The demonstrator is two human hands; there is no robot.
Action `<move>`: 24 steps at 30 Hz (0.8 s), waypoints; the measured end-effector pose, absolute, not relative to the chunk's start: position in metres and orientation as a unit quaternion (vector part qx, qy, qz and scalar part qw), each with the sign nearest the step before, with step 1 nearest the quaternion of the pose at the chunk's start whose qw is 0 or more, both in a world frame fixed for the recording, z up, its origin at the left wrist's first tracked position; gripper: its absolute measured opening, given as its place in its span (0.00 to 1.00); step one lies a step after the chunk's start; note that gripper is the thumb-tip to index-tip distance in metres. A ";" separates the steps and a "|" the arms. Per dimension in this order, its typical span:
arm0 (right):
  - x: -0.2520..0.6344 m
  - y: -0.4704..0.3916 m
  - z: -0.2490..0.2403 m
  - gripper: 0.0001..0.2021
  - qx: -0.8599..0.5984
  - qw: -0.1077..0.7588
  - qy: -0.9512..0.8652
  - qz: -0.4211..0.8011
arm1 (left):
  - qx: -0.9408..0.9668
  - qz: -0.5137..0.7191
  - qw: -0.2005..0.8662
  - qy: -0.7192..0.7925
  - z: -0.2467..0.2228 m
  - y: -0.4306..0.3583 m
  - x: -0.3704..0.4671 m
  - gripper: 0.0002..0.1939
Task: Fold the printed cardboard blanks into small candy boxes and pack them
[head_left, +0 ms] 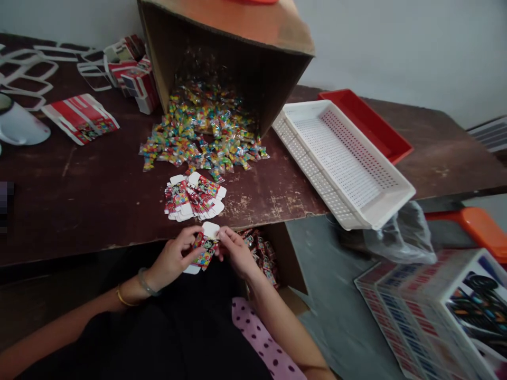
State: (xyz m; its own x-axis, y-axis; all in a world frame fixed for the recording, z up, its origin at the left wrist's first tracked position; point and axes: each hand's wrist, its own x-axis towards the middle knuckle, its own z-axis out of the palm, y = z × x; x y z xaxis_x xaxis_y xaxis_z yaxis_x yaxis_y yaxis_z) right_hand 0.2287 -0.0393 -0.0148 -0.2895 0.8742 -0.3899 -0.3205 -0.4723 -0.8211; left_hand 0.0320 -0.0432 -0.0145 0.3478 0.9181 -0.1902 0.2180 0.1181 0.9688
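Note:
Between my two hands, just off the table's front edge, is a small printed candy box point(205, 250) with white flaps at its top and bottom. My left hand point(179, 252) grips its left side between thumb and fingers. At the upper right flap, the thumb and fingers of my right hand point(233, 248) are closed on the same box. Just beyond lies a fanned pile of flat printed boxes point(194, 198) with white flaps. Behind the pile, many small clear packets of colourful candy point(202, 140) spill out of a cardboard box point(233, 24) tipped on its side.
A white perforated basket point(336, 153) overlaps a red tray point(368, 124) at the table's right. Bundled red-and-white cartons point(81, 119) and a white mug point(21, 124) are at left. Below the edge stands a carton of wrapped packets point(263, 256); stacked plastic baskets point(420, 295) are at lower right.

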 end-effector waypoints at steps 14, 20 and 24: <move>0.204 -0.089 -0.031 0.14 -0.483 0.312 -0.488 0.656 | 0.575 0.172 0.651 0.464 -0.010 -0.076 0.003 0.09; 0.190 -0.094 -0.016 0.14 -0.478 0.327 -0.601 0.551 | 0.379 0.165 0.765 0.493 -0.003 -0.070 -0.001 0.29; 0.191 -0.088 -0.023 0.11 -0.483 0.321 -0.587 0.564 | 0.394 0.144 0.788 0.450 -0.006 -0.069 -0.007 0.26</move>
